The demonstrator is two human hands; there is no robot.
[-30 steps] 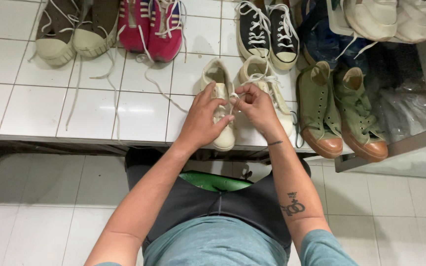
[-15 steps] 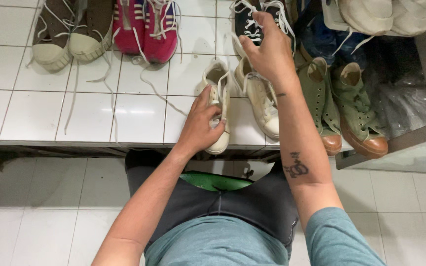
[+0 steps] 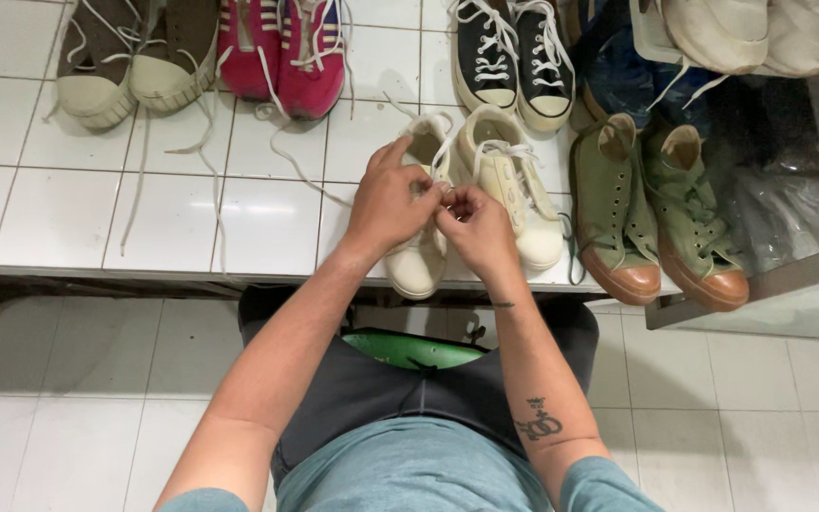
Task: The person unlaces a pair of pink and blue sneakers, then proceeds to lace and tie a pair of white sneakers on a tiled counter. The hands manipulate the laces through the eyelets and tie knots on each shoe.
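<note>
1. My left hand [image 3: 392, 204] and my right hand [image 3: 474, 228] meet over the cream shoe [image 3: 419, 254], which sits on the white tiled tabletop [image 3: 59, 213] right under my fingers
2. My fingers are pinched close on the thin white lace [image 3: 444, 156] of that shoe, both hands holding it
3. I think the lace is soft and floppy, so it bends any way; I grip it near the eyelets, where it stays put
4. The shoe looks light, with soft cloth on top and a stiff rubber toe; I could hold its side to steady it
5. Its twin [image 3: 514, 190] touches it just right of my fingers, and the green boots [image 3: 661, 223] stand farther right
</note>
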